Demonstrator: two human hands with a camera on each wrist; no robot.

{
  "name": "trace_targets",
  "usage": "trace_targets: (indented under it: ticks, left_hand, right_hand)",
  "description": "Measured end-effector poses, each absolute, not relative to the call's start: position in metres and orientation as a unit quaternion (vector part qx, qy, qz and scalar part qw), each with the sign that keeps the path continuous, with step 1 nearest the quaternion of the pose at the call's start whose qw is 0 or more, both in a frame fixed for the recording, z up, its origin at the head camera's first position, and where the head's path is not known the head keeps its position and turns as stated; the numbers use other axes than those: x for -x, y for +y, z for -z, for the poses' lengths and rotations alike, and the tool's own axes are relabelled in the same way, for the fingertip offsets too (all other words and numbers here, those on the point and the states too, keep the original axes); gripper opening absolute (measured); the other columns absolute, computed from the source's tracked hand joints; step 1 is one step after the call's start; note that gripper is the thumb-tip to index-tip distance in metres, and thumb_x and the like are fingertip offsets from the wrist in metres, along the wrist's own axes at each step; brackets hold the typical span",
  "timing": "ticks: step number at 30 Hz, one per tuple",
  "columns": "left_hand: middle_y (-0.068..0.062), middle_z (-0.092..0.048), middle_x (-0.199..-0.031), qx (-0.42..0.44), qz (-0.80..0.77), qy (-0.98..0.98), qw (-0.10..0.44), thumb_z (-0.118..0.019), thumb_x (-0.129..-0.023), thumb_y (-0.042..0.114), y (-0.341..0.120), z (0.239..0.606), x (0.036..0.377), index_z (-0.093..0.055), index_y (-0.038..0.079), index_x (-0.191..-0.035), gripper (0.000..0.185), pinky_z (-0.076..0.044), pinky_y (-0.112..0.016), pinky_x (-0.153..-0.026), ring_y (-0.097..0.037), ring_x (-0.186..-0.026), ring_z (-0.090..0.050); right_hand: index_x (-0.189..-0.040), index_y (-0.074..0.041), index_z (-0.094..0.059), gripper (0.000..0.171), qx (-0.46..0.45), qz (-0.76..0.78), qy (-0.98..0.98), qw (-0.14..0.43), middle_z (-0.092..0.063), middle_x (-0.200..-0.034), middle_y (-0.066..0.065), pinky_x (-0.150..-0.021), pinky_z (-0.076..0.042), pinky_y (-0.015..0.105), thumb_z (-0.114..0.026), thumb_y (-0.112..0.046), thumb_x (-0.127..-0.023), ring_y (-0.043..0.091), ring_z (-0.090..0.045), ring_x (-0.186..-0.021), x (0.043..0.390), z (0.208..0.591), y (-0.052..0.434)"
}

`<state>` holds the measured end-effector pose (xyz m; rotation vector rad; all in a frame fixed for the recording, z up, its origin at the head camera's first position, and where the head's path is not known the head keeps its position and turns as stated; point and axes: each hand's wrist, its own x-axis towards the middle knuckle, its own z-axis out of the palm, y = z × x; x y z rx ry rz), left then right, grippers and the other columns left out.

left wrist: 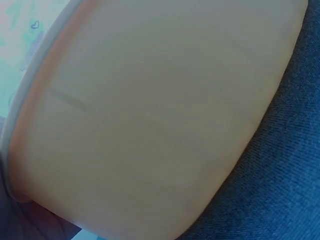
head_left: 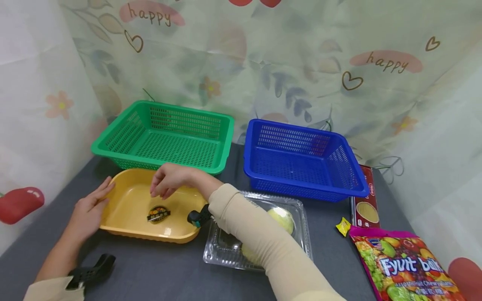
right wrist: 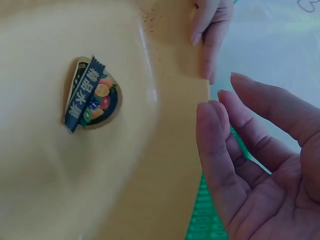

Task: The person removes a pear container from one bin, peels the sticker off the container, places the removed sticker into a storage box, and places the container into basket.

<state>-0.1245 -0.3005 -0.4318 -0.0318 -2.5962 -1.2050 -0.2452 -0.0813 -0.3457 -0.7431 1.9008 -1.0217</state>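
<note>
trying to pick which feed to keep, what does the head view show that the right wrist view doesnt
Only the head view shows the blue basket, the clear plastic tray holding pale round fruit, the fruit candy bag, and the whole layout on the grey table.

Only the right wrist view shows the sticker close enough to make out fruit pictures, and the right hand open with nothing in it.

Both show the yellow tub, the left hand touching its rim, and part of the green basket.
</note>
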Motion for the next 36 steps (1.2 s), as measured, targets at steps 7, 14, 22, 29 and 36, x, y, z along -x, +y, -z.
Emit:
trace_targets:
  ticks: [7, 14, 22, 29, 36]
  left_hand:
    - [0.007, -0.023, -0.151, 0.0, 0.402, -0.906, 0.128, -0.035, -0.101, 0.023, -0.3, 0.423, 0.123, -0.035, 0.002, -0.142, 0.045, -0.018, -0.018, -0.114, -0.031, -0.139, -0.022]
    - [0.02, -0.026, -0.148, 0.0, 0.447, -0.884, 0.134, -0.044, -0.099, 0.026, -0.297, 0.411, 0.12, -0.036, 0.002, -0.141, 0.049, -0.014, -0.039, -0.117, 0.006, -0.138, -0.018]
    - [0.025, -0.022, -0.148, 0.067, 0.45, -0.881, 0.128, -0.05, -0.096, 0.02, -0.276, 0.397, 0.117, -0.035, 0.014, -0.144, 0.051, -0.012, -0.048, -0.116, 0.014, -0.134, -0.013]
    - [0.02, -0.021, -0.152, 0.127, 0.454, -0.874, 0.118, -0.057, -0.092, 0.012, -0.255, 0.387, 0.109, -0.036, 0.022, -0.144, 0.057, -0.018, -0.025, -0.114, 0.013, -0.135, -0.014]
    - [0.016, -0.018, -0.154, 0.145, 0.473, -0.863, 0.105, -0.058, -0.091, 0.011, -0.242, 0.375, 0.107, -0.033, 0.024, -0.145, 0.06, -0.014, -0.072, -0.101, -0.004, -0.141, -0.013]
  right_hand:
    - [-0.094, -0.001, -0.064, 0.008, 0.321, 0.387, 0.759, 0.415, -0.063, -0.083, 0.003, -0.077, -0.057, 0.029, -0.064, -0.005, -0.086, 0.012, -0.059, -0.069, 0.243, 0.33, -0.064]
    - [-0.097, -0.002, -0.064, 0.012, 0.337, 0.362, 0.766, 0.412, -0.064, -0.087, 0.005, -0.081, -0.056, 0.031, -0.064, -0.008, -0.087, 0.015, -0.061, -0.074, 0.241, 0.319, -0.038]
    - [-0.104, -0.001, -0.063, 0.019, 0.351, 0.351, 0.768, 0.405, -0.065, -0.089, 0.003, -0.079, -0.055, 0.025, -0.064, -0.01, -0.088, 0.019, -0.062, -0.083, 0.238, 0.303, -0.005]
    - [-0.107, -0.002, -0.064, 0.022, 0.359, 0.356, 0.77, 0.388, -0.067, -0.097, 0.004, -0.085, -0.054, 0.027, -0.065, -0.012, -0.087, 0.01, -0.062, -0.089, 0.234, 0.294, 0.022]
    - [-0.121, -0.005, -0.056, 0.036, 0.372, 0.347, 0.778, 0.37, -0.059, -0.125, 0.007, -0.098, -0.047, 0.028, -0.064, -0.013, -0.087, 0.017, -0.055, -0.118, 0.226, 0.287, 0.055]
